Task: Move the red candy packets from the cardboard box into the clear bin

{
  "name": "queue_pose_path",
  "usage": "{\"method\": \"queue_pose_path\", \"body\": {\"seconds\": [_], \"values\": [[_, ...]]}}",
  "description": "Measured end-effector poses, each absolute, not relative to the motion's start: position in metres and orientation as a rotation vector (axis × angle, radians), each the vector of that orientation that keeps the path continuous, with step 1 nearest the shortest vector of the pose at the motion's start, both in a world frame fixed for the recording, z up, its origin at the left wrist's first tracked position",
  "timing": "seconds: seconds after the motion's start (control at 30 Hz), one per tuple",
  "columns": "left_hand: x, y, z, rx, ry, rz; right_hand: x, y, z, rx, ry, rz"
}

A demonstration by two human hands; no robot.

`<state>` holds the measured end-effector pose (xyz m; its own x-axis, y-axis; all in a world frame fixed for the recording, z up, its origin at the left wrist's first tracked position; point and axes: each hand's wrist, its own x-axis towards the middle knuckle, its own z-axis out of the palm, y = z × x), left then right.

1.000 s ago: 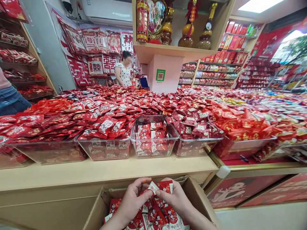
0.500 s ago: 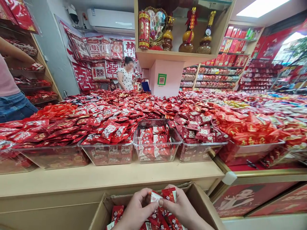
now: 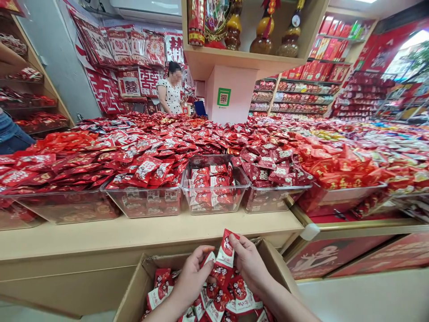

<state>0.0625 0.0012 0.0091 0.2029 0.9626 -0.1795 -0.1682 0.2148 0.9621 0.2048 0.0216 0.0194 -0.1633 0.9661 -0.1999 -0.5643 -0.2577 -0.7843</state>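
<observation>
One open carton (image 3: 136, 290) sits low in my feed; over it, the left hand (image 3: 193, 273) pinches a white-ended packet (image 3: 209, 259), mostly hidden, I think; a red-and-white packet (image 3: 225, 254) stands raised, pinched by the right hand (image 3: 250, 260), thumbs farther apart than a second ago.

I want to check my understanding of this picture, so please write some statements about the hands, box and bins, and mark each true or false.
1. The right hand holds a red-and-white packet. True.
2. The cardboard box stands on top of the counter. False: it is in front of the counter, lower down.
3. The middle clear bin is heaped above its rim. False: its packets lie below the rim.
4. The green sign is on a pink pillar. True.
</observation>
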Motion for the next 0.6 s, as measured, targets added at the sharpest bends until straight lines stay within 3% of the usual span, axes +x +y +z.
{"method": "queue_pose_path", "body": {"seconds": [0.6], "values": [[0.052, 0.003, 0.032, 0.656, 1.001, 1.001, 0.211, 0.014, 0.024, -0.754, -1.303, 1.365]]}}
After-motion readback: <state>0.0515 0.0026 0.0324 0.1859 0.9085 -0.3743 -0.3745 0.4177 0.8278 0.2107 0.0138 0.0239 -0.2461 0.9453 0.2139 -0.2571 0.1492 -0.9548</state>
